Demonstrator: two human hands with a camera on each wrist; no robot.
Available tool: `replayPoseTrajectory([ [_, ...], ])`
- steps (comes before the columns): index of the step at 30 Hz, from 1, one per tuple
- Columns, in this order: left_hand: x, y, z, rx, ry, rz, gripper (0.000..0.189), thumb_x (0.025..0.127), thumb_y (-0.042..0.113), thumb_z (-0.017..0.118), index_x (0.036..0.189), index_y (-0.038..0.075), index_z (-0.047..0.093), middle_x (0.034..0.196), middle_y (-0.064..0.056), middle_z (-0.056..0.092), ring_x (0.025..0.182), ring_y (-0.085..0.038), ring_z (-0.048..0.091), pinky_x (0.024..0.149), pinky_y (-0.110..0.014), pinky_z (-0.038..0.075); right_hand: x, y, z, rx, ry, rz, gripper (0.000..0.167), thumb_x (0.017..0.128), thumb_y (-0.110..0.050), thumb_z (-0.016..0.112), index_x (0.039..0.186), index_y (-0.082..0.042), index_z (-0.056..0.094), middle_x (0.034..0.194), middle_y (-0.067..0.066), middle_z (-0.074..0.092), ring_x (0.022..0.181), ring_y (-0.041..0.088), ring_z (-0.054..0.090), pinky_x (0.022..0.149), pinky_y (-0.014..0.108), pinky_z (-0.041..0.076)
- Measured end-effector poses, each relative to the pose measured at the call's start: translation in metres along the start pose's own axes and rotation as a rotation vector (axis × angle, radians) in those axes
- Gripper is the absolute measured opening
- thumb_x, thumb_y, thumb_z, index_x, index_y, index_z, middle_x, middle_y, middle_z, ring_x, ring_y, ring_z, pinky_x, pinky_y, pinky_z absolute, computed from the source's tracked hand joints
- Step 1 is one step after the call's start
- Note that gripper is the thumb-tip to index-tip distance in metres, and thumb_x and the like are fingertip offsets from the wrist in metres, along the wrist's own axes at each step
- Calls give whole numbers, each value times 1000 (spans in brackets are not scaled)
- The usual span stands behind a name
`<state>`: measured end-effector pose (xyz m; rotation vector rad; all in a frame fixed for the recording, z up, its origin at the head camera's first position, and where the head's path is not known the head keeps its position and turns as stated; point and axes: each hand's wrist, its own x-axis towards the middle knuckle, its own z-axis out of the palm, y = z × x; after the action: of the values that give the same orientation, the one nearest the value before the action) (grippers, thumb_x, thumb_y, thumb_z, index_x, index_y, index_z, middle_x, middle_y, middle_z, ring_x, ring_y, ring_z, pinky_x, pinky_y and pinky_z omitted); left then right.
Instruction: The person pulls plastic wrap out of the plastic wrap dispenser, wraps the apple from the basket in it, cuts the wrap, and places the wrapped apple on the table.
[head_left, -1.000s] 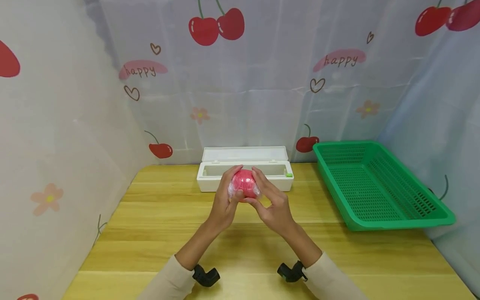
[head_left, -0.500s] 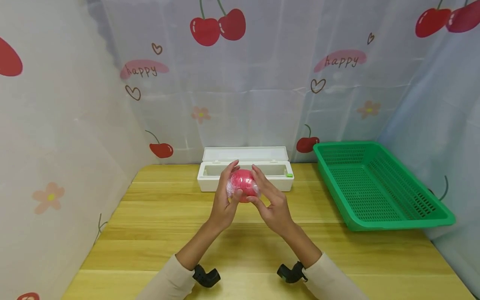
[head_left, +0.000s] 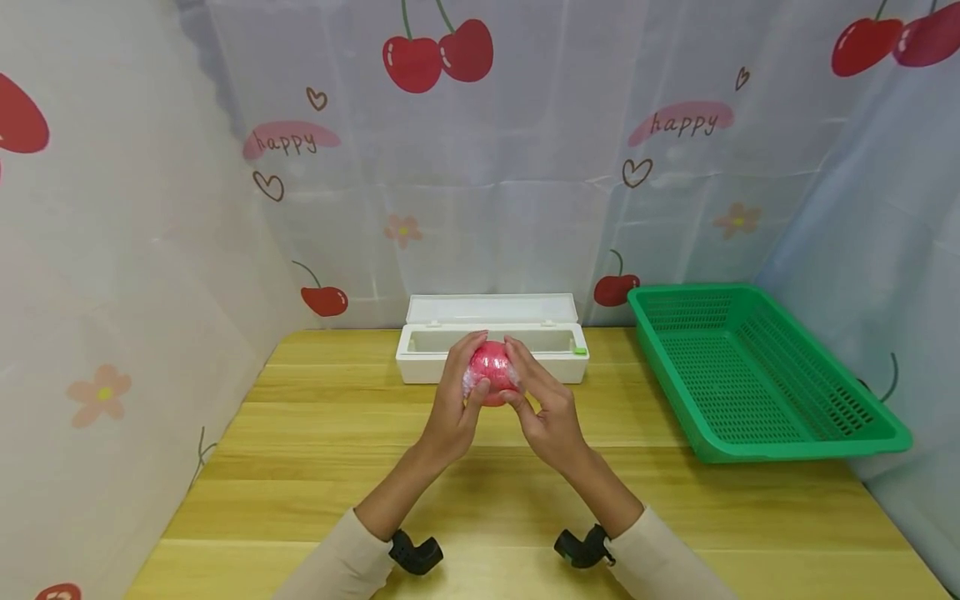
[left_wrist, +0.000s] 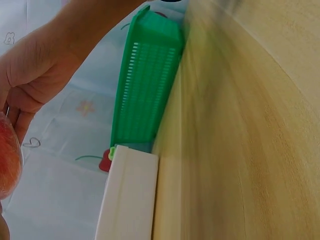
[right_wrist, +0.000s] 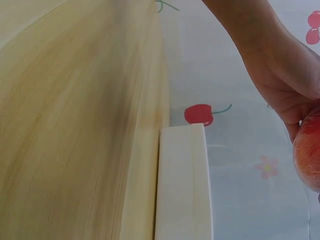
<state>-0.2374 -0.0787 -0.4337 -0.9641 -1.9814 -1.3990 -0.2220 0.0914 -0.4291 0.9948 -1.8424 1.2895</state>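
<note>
Both hands hold a round red thing wrapped in clear cling film, raised above the table in the head view. My left hand grips its left side, thumb at the front and fingers over the top. On its right side, my right hand cups it the same way, thumb near the lower front. Bunched whitish film shows at both sides beside the palms. Part of the wrapped red thing shows at the left edge of the left wrist view, with the right hand beyond it. Its far side is hidden.
Behind the hands stands a long white box with its lid raised and a small green piece at the right end. A green perforated basket sits at the table's right. Printed curtains surround the wooden table.
The fingers of the left hand lifted slightly off the wrapped red thing half a second ago and now lie closer over it again. The right hand has barely moved.
</note>
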Motion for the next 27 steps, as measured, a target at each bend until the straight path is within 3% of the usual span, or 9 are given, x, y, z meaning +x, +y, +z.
replayPoseTrajectory([
  [4,0,-1,0,14,9,7,49,109,32,44,152,9,39,151,-15,40,129,-28,49,100,-42,54,2,-1,1,-3,-14,7,62,88,4,71,145,7,49,149,25,49,138,36,48,104,32,47],
  [8,2,-3,-2,-28,22,-6,48,108,30,47,149,7,42,149,-13,44,128,-27,51,99,-40,55,3,-1,-1,-32,-31,34,73,81,11,76,147,3,49,151,21,48,138,35,48,105,31,46],
  [12,8,17,-7,-107,31,-44,44,103,8,51,145,-2,44,145,-18,47,125,-29,52,98,-39,55,2,0,-4,-42,-34,28,66,90,-14,76,149,1,48,153,20,47,140,35,47,107,31,44],
  [15,14,37,-10,-161,31,-69,44,98,-6,51,142,-8,44,142,-23,48,123,-31,53,96,-37,56,3,1,-5,-47,-30,-6,71,92,-35,73,148,2,48,152,21,46,139,35,48,107,31,45],
  [18,15,43,-13,-189,24,-83,40,101,-2,50,141,-9,44,141,-22,49,121,-29,55,95,-34,56,2,2,-4,-63,-16,-45,76,89,-39,76,147,3,50,150,22,49,136,35,50,106,32,45],
  [22,14,41,-13,-193,4,-93,44,102,1,51,144,-9,40,144,-22,47,123,-30,54,95,-34,56,1,3,-4,-78,2,-70,74,89,-38,76,145,4,51,148,22,52,134,34,53,105,32,46],
  [27,8,19,-9,-153,-29,-56,54,100,-1,53,150,-6,34,150,-21,40,130,-35,49,96,-37,56,1,3,-5,-81,-1,-59,74,91,-40,73,145,5,51,146,21,53,135,34,52,105,32,46],
])
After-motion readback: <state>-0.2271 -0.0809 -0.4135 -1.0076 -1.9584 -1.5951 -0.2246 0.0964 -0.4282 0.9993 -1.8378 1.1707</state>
